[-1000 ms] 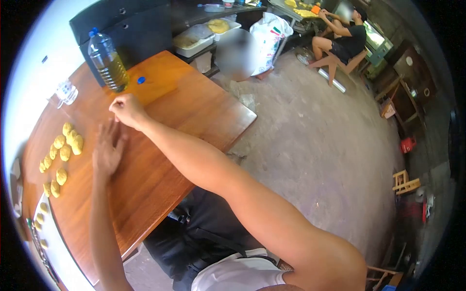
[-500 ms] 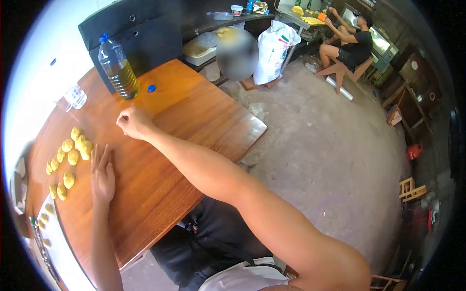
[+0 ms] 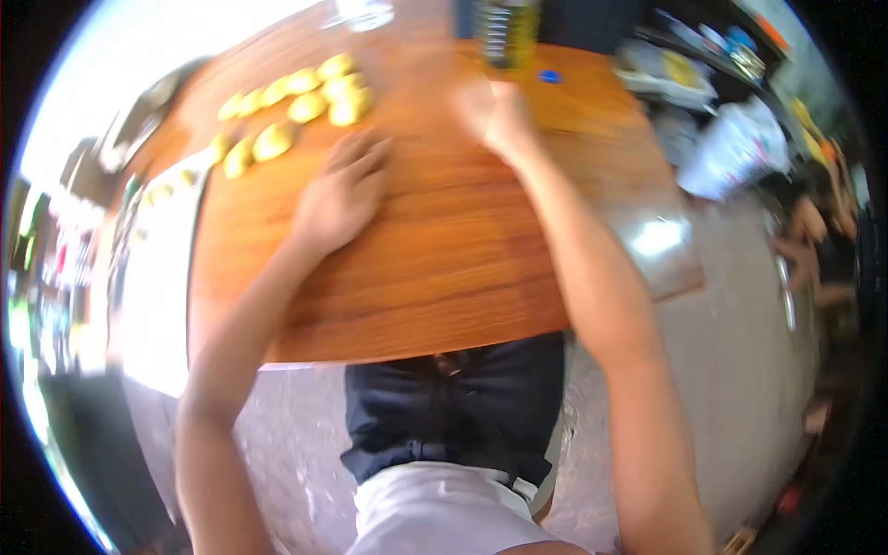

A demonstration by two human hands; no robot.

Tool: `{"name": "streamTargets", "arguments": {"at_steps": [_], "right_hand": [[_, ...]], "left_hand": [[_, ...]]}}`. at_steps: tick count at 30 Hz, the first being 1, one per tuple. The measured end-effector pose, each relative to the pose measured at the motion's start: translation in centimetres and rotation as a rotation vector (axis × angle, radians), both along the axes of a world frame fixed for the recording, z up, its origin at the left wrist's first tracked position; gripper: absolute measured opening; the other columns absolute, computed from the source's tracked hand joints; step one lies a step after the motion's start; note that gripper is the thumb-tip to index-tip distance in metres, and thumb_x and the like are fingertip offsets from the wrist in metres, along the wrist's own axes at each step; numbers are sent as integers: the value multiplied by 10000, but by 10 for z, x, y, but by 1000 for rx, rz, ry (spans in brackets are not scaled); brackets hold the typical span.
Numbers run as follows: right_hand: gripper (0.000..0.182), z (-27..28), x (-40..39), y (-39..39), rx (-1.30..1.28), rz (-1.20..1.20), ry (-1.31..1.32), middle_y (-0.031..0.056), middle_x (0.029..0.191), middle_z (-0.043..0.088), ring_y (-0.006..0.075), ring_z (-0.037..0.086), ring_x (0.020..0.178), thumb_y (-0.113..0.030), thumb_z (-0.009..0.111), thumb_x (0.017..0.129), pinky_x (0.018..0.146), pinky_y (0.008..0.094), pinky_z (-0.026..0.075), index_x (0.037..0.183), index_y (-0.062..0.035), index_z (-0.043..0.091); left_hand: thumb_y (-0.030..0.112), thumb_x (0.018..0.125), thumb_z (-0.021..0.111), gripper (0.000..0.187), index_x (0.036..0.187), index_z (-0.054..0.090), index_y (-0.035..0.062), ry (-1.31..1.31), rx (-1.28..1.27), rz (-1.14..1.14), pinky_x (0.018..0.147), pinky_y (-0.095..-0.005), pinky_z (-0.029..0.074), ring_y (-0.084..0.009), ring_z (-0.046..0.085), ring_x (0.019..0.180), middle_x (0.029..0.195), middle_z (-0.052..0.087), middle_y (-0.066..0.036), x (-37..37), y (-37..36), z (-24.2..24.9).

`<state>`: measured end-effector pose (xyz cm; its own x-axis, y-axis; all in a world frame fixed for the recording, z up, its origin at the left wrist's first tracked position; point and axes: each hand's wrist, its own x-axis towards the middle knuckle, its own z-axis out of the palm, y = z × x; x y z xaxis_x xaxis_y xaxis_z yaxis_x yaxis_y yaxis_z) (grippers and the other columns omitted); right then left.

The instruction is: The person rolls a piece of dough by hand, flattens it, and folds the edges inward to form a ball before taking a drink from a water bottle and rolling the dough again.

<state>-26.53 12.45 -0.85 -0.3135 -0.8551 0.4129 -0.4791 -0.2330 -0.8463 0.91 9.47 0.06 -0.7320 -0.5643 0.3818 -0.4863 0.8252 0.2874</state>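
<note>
My left hand (image 3: pixel 344 191) rests on the wooden table (image 3: pixel 425 268), fingers loosely stretched, holding nothing, just below the group of yellow dough balls (image 3: pixel 344 97). My right hand (image 3: pixel 495 116) is over the table near the bottle of yellow oil (image 3: pixel 508 35); its fingers are smeared by motion, and I cannot make out whether they hold anything. A blue cap (image 3: pixel 549 77) lies on the table right of the bottle. Several more yellow pieces (image 3: pixel 238 157) lie to the left, close to a white board (image 3: pixel 153 277) bearing a few smaller ones.
A clear cup (image 3: pixel 364 13) stands at the table's far edge. Beyond the right side are a shelf with a tray (image 3: pixel 668 85), a white sack (image 3: pixel 735 153) on the floor and a seated person (image 3: pixel 819 227). Boxes (image 3: pixel 88 171) are at the far left.
The view has swung left and down, bringing the table's front edge and the white board further into sight. My left hand now lies bent over the table rather than stretched upright.
</note>
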Motion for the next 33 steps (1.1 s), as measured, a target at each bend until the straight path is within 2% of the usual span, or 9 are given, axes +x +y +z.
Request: {"name": "streamTargets", "arguments": {"at_steps": [4,10,12,16,18,20,26,28,33], "right_hand": [[179,-3,-13,-3,-5,46,3,52,670,680,114,617,587,-140,631,977,559,283,469,938,-19,757],[177,11,-10,13,49,34,-62,32,661,643,91,586,595,-122,634,978,570,261,442,944,9,747],[179,10,-8,13,79,-2,-35,24,662,632,87,572,600,-144,636,982,571,259,428,969,-9,753],[196,8,-12,7,85,18,-1,10,654,610,77,529,589,-167,633,987,552,264,392,974,-15,755],[199,11,-13,11,90,9,-17,4,648,600,72,513,584,-173,634,987,544,262,378,973,-17,756],[195,10,-15,10,100,-16,-69,-2,642,587,61,502,582,-167,634,986,542,249,370,969,-15,754],[191,4,-19,10,78,27,-64,-13,648,580,58,488,593,-160,630,987,558,245,351,973,-14,752],[192,7,-18,12,81,35,-44,-16,648,576,58,488,600,-159,628,988,569,246,348,976,-12,752],[203,9,-13,11,97,22,-8,-16,643,566,57,482,608,-177,642,979,584,255,350,961,-6,749]], "left_hand": [[331,998,586,533,1432,560,23,-97,-132,59,1225,-464,330,-366,401,1473,1537,482,-207,-70,23,-1],[343,993,593,586,1451,529,-16,-105,-41,-279,1231,-501,310,-425,365,1486,1582,416,-240,14,95,16],[329,1004,583,580,1463,514,-19,-78,72,-235,1245,-498,285,-443,319,1506,1608,372,-247,29,73,14],[363,1036,506,549,1479,519,39,-61,48,131,1256,-508,259,-441,271,1525,1613,365,-240,-16,7,11],[387,1029,497,536,1447,560,57,-31,-41,242,1241,-521,279,-440,328,1495,1583,411,-236,-63,8,-1],[365,1018,528,521,1425,580,45,-27,-217,18,1232,-527,298,-431,370,1470,1557,448,-221,-87,11,-8],[299,977,608,511,1393,593,2,79,-112,-194,1213,-516,342,-407,407,1451,1513,498,-208,-6,98,2],[275,965,621,490,1387,602,27,23,-83,-227,1165,-509,415,-398,480,1396,1449,556,-214,28,114,7],[270,952,639,390,1267,689,44,59,-72,-187,1087,-474,496,-379,563,1319,1388,613,-191,4,41,13]]}}
